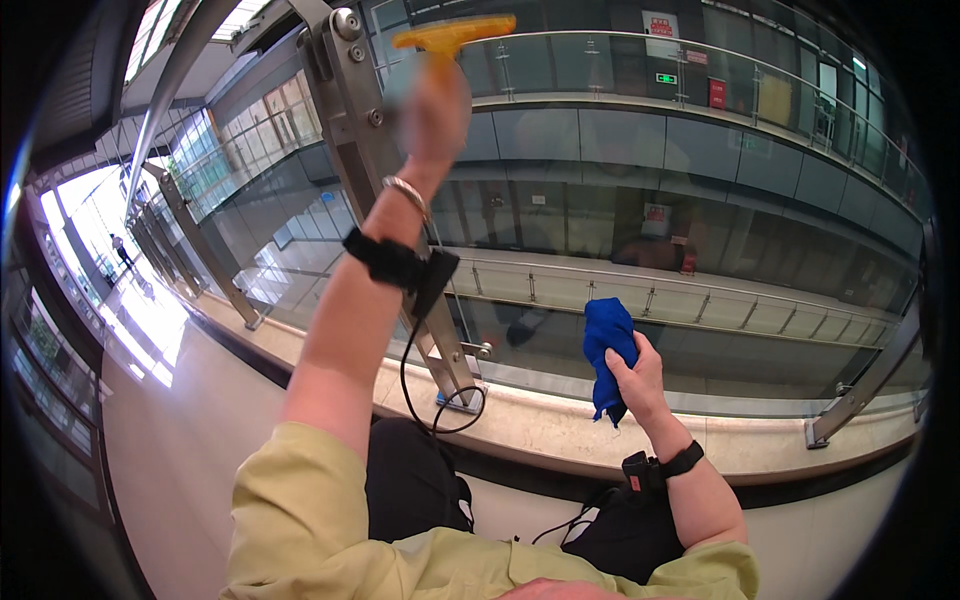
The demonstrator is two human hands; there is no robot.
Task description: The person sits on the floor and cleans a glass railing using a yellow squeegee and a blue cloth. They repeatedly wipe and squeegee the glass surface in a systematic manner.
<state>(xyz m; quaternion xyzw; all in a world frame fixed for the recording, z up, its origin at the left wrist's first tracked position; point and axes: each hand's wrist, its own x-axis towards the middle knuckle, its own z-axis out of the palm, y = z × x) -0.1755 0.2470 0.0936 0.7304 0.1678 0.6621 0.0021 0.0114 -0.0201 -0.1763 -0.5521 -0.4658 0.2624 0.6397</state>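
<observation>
Raised high in front of me, my left hand (433,112) grips the handle of a yellow squeegee (469,31). A blurred patch hides part of that hand. The squeegee's wide head is level with the upper part of a glass railing panel (555,217); whether it touches the glass I cannot tell. Lower down on the right, my right hand (639,375) holds a bunched blue cloth (609,337), thumb lying over it. The cloth is in front of the lower glass, above the stone ledge (540,427).
A steel railing post (360,150) stands close beside my left arm, another post (862,382) on the right. A black cable (405,360) hangs in a loop from my left wrist strap (397,266). Far down the corridor on the left is a person (120,250).
</observation>
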